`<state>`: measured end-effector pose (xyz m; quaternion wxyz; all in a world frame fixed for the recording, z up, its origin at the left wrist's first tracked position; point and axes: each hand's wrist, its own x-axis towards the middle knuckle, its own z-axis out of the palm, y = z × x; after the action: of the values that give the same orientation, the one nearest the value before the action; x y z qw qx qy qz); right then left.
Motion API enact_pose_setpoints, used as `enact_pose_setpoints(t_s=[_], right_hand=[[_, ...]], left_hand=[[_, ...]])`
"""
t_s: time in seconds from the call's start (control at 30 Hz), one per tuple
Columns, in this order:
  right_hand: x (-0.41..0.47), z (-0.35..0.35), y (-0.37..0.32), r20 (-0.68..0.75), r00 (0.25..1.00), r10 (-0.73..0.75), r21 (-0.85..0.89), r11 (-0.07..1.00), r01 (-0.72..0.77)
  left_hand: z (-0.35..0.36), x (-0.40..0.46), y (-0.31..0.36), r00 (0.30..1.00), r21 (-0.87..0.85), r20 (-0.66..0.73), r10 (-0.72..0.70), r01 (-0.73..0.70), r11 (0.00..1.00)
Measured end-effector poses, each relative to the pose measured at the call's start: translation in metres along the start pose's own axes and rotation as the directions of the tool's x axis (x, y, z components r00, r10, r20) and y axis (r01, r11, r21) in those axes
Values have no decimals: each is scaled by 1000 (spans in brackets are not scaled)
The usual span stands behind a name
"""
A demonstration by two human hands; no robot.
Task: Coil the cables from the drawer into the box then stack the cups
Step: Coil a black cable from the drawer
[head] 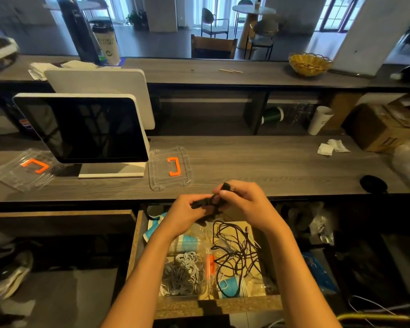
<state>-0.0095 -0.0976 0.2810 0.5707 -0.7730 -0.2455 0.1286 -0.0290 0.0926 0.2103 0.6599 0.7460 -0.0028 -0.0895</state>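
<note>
Clearly, both hands, left (189,215) and right (240,200), gripped a black cable (207,202), coiling; next, probably the box (182,273).

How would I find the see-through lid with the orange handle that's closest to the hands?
Start at the big dark screen on the wooden counter. Just right of its white base lies a flat clear plastic lid with an orange handle, directly beyond the hands. A second lid like it lies left of the screen, farther from the hands and partly under the screen's edge.
</note>
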Motion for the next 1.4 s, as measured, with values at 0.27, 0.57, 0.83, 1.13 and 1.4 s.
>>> enact_pose_setpoints(t_s=[0.27,0.57,0.83,1.13,1.4], right_hand=[[4,-3,10,-156,986,63,-60,996,-73],[-2,10,20,-95,867,490,344,833,-433],[-6,11,24,-277,947,165,192,975,-113],[-8,12,24,-245,969,19,44,999,-8],[-3,18,23,-415,906,87,143,989,-29]], left_hand=[[-1,-6,12,962,153,271,30,-74,985],[6,-7,12,985,423,131,108,-154,893],[10,-7,13,997,-176,58,49,-38,984],[7,-2,24,958,-462,198,-207,278,842],[23,5,23,956,-650,-100,-277,148,745]])
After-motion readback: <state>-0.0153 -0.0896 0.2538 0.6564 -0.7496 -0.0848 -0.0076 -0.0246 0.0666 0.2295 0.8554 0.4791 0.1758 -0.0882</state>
